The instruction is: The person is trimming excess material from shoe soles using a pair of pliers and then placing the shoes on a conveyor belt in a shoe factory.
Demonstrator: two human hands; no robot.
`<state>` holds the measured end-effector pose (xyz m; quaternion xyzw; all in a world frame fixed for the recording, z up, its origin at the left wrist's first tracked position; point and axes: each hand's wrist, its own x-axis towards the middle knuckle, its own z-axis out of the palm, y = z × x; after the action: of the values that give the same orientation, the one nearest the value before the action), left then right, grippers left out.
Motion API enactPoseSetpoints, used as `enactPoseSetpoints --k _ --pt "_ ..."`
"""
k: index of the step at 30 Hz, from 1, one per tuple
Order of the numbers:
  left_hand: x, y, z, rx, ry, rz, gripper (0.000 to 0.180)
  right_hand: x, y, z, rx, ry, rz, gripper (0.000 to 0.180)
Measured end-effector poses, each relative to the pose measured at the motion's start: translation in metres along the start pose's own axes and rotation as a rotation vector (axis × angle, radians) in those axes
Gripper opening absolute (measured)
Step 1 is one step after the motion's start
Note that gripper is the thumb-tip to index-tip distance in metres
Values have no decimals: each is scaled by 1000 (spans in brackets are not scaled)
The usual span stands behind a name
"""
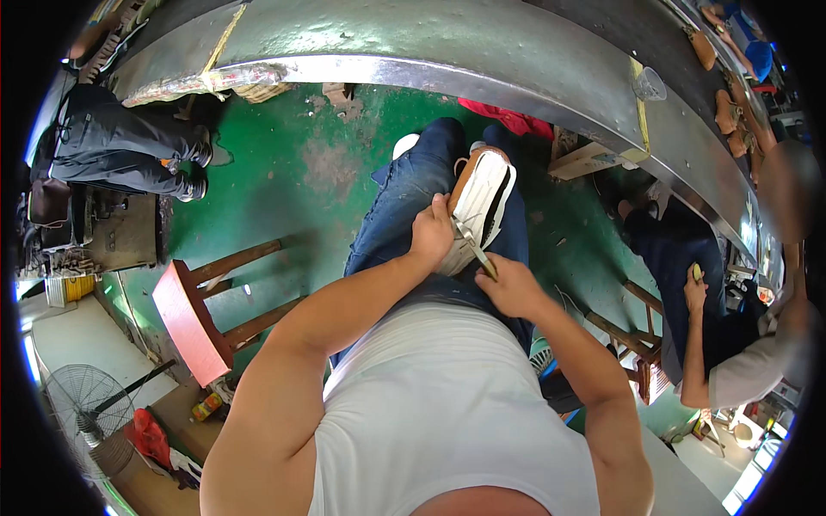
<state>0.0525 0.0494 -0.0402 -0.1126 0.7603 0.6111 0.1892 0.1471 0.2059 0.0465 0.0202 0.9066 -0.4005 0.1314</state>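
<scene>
A white shoe (484,185) with a brown edge and a dark opening rests on my thighs, its far end pointing away from me. My left hand (433,230) is closed round the shoe's left side near its close end. In my right hand (509,285) is a slim metal tool with a yellowish handle (490,267), gripped in closed fingers. Its metal end (462,230) touches the shoe beside my left fingers. I cannot make out the tool's exact kind or what its tip catches.
A long metal-edged bench (413,70) curves across beyond my knees. Left stand a reddish wooden stool (191,322) and a fan (86,417). Another person's legs (129,142) are far left. At right, a co-worker's hand (695,288) holds a small yellowish thing. Brown shoe parts (727,112) lie on the bench.
</scene>
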Motion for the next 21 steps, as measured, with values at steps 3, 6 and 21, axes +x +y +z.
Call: enactPoseSetpoints --k 3,6,21 --pt "5 3 -5 227 -18 118 54 10 0 -45 29 -397 171 32" --pt "-5 11 -7 254 -51 297 46 19 10 -42 -428 112 -256 36" --pt "7 39 -25 759 -467 511 60 46 19 -76 50 -37 62 32"
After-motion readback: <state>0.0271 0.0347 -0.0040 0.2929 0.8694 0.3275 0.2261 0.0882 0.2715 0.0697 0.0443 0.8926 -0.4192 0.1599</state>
